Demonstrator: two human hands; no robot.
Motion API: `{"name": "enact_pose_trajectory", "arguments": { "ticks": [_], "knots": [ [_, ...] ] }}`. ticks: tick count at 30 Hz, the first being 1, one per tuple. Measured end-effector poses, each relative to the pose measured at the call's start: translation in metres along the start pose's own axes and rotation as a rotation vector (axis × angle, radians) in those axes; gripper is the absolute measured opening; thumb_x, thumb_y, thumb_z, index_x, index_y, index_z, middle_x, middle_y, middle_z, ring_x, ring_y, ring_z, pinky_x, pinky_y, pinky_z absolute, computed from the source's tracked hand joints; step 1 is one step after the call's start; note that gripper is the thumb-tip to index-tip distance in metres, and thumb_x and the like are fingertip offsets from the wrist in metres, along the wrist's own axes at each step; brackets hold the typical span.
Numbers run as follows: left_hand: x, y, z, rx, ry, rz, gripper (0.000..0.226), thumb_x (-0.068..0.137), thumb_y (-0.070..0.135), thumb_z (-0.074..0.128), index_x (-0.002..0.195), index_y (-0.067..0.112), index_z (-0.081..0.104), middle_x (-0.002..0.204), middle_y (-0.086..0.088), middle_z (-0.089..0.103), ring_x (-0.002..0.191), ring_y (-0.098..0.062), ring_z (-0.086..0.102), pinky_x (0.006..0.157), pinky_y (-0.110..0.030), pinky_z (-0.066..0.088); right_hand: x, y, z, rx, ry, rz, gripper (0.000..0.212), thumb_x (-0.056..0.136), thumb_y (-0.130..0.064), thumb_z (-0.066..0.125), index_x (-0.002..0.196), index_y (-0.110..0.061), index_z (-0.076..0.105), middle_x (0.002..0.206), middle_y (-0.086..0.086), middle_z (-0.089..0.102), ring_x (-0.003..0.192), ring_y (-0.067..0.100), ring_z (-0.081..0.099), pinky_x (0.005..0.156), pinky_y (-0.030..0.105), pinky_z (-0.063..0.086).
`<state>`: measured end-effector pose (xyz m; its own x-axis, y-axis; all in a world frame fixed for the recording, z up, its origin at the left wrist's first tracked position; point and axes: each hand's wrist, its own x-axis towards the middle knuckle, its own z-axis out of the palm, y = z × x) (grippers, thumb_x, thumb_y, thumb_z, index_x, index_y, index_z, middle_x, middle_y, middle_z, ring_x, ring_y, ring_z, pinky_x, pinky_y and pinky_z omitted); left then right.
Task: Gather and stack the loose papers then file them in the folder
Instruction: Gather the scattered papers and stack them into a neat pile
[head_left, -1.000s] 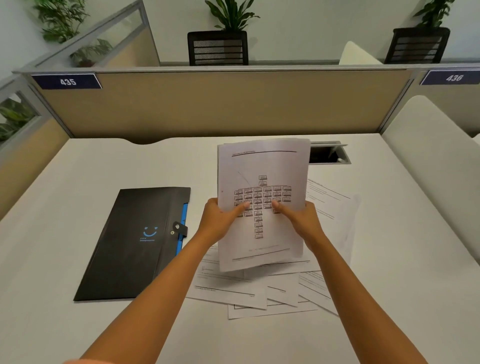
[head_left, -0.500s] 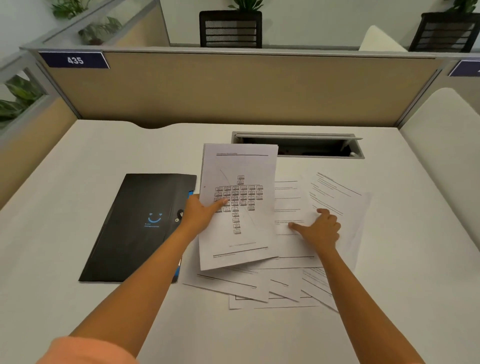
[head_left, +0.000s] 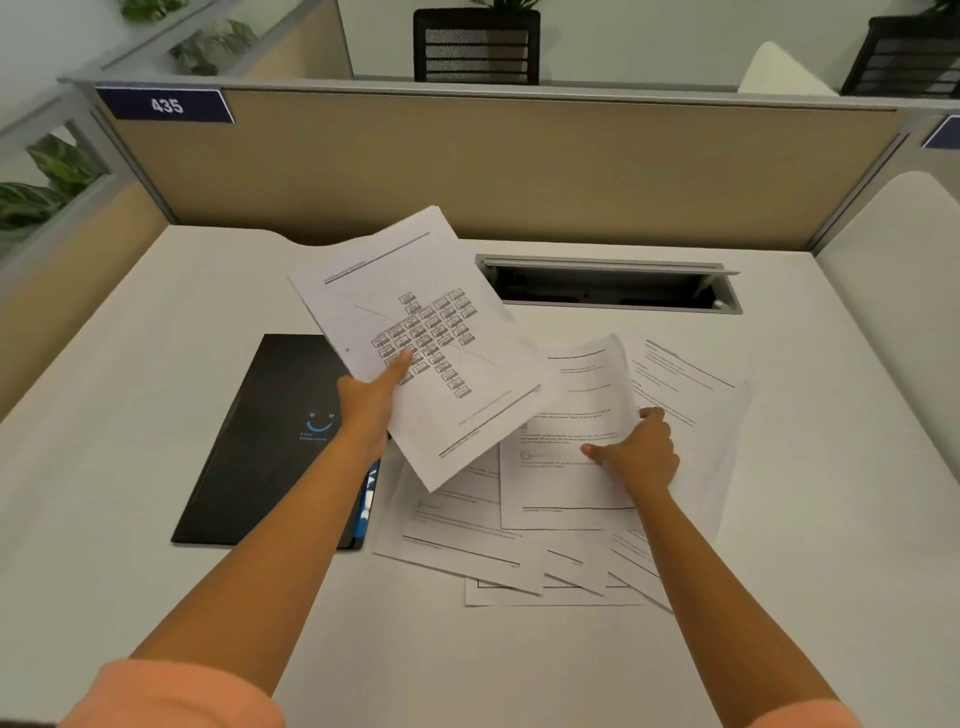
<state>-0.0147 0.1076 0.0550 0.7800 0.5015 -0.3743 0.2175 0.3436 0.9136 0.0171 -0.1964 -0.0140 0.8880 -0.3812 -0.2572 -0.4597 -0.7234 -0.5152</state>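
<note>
My left hand (head_left: 370, 401) pinches a small stack of sheets (head_left: 431, 343) whose top page bears a box chart; the stack is lifted and tilted to the left above the desk. My right hand (head_left: 640, 453) grips the right edge of a text sheet (head_left: 566, 447) and lifts it off the pile. Several loose papers (head_left: 483, 540) lie fanned out and overlapping under both hands. A black folder (head_left: 270, 441) with a blue smile mark lies flat and closed to the left of the papers, partly under my left forearm.
The white desk (head_left: 156, 597) is bounded by a tan partition (head_left: 519, 166) at the back and panels on both sides. An open cable slot (head_left: 608, 286) sits in the desk behind the papers. A number plate 435 (head_left: 166, 105) hangs on the partition.
My right hand let go of the chart stack, moved right to the pile and gripped a text sheet. My left hand alone carried the stack up and tilted it leftward.
</note>
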Motion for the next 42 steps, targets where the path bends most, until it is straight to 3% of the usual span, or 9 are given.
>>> {"name": "enact_pose_trajectory", "arguments": {
  "ticks": [5, 8, 17, 23, 28, 31, 34, 39, 42],
  "knots": [
    [0.002, 0.014, -0.007, -0.118, 0.011, -0.029, 0.046, 0.079, 0.020, 0.081, 0.122, 0.014, 0.065, 0.111, -0.003, 0.073, 0.097, -0.019, 0.071, 0.070, -0.035, 0.061, -0.007, 0.006, 0.000, 0.013, -0.037, -0.030, 0.056, 0.081, -0.037, 0.074, 0.124, -0.009, 0.053, 0.122, 0.013, 0.062, 0.111, 0.036, 0.059, 0.089, 0.047, 0.051],
    [0.002, 0.019, -0.014, -0.148, 0.018, -0.029, 0.046, 0.080, 0.020, 0.080, 0.123, 0.017, 0.064, 0.114, -0.003, 0.072, 0.102, -0.021, 0.070, 0.081, -0.042, 0.060, -0.011, 0.012, -0.003, 0.086, -0.064, -0.032, 0.060, 0.094, -0.038, 0.056, 0.143, -0.007, 0.041, 0.141, 0.015, 0.051, 0.127, 0.037, 0.049, 0.103, 0.048, 0.041],
    [-0.006, 0.017, -0.017, -0.171, 0.010, -0.055, 0.046, 0.081, 0.021, 0.079, 0.124, 0.018, 0.064, 0.113, -0.002, 0.073, 0.101, -0.021, 0.071, 0.080, -0.042, 0.060, -0.041, 0.005, 0.008, 0.421, -0.105, -0.003, 0.061, 0.094, -0.039, 0.056, 0.142, -0.002, 0.043, 0.145, 0.014, 0.047, 0.134, 0.033, 0.043, 0.112, 0.043, 0.033],
    [-0.011, 0.013, -0.019, -0.173, -0.017, -0.047, 0.046, 0.080, 0.021, 0.080, 0.123, 0.018, 0.064, 0.111, -0.001, 0.073, 0.100, -0.021, 0.071, 0.079, -0.041, 0.060, -0.076, -0.009, 0.035, 0.472, -0.151, -0.032, 0.042, 0.092, -0.040, 0.059, 0.116, -0.005, 0.062, 0.115, 0.010, 0.067, 0.107, 0.030, 0.062, 0.091, 0.039, 0.050],
    [-0.013, 0.010, -0.024, -0.170, -0.027, -0.042, 0.044, 0.081, 0.020, 0.079, 0.123, 0.017, 0.064, 0.112, -0.002, 0.073, 0.100, -0.021, 0.071, 0.081, -0.042, 0.060, -0.094, -0.018, 0.051, 0.260, -0.065, -0.083, 0.054, 0.087, -0.043, 0.063, 0.125, -0.004, 0.055, 0.126, 0.014, 0.051, 0.120, 0.034, 0.048, 0.099, 0.043, 0.046],
    [-0.014, 0.008, -0.028, -0.163, -0.018, -0.049, 0.044, 0.081, 0.021, 0.079, 0.123, 0.018, 0.063, 0.113, -0.002, 0.072, 0.100, -0.022, 0.071, 0.082, -0.044, 0.060, -0.104, -0.024, 0.050, 0.107, -0.098, -0.093, 0.089, 0.071, -0.053, 0.077, 0.136, -0.007, 0.037, 0.133, 0.012, 0.038, 0.123, 0.032, 0.042, 0.092, 0.041, 0.046],
    [-0.015, 0.005, -0.032, -0.160, -0.012, -0.054, 0.040, 0.081, 0.021, 0.079, 0.117, 0.022, 0.064, 0.113, -0.002, 0.072, 0.100, -0.022, 0.071, 0.083, -0.045, 0.059, -0.111, -0.029, 0.053, 0.025, -0.114, -0.101, 0.111, 0.056, -0.053, 0.087, 0.139, -0.011, 0.027, 0.135, 0.010, 0.035, 0.116, 0.032, 0.049, 0.082, 0.042, 0.051],
    [-0.018, 0.001, -0.036, -0.161, 0.001, -0.053, 0.042, 0.081, 0.020, 0.079, 0.120, 0.019, 0.064, 0.114, -0.003, 0.072, 0.101, -0.021, 0.071, 0.085, -0.045, 0.059, -0.112, -0.031, 0.055, 0.168, -0.122, -0.021, 0.115, 0.053, -0.037, 0.093, 0.140, -0.013, 0.022, 0.136, 0.011, 0.048, 0.117, 0.035, 0.057, 0.089, 0.046, 0.049],
    [-0.020, 0.001, -0.038, -0.161, 0.006, -0.053, 0.045, 0.081, 0.020, 0.079, 0.123, 0.018, 0.063, 0.114, -0.002, 0.072, 0.100, -0.021, 0.071, 0.082, -0.043, 0.059, -0.112, -0.032, 0.056, 0.123, -0.140, 0.003, 0.098, 0.056, -0.038, 0.092, 0.130, -0.011, 0.035, 0.123, 0.011, 0.060, 0.111, 0.034, 0.060, 0.086, 0.043, 0.050]
  ]
}}
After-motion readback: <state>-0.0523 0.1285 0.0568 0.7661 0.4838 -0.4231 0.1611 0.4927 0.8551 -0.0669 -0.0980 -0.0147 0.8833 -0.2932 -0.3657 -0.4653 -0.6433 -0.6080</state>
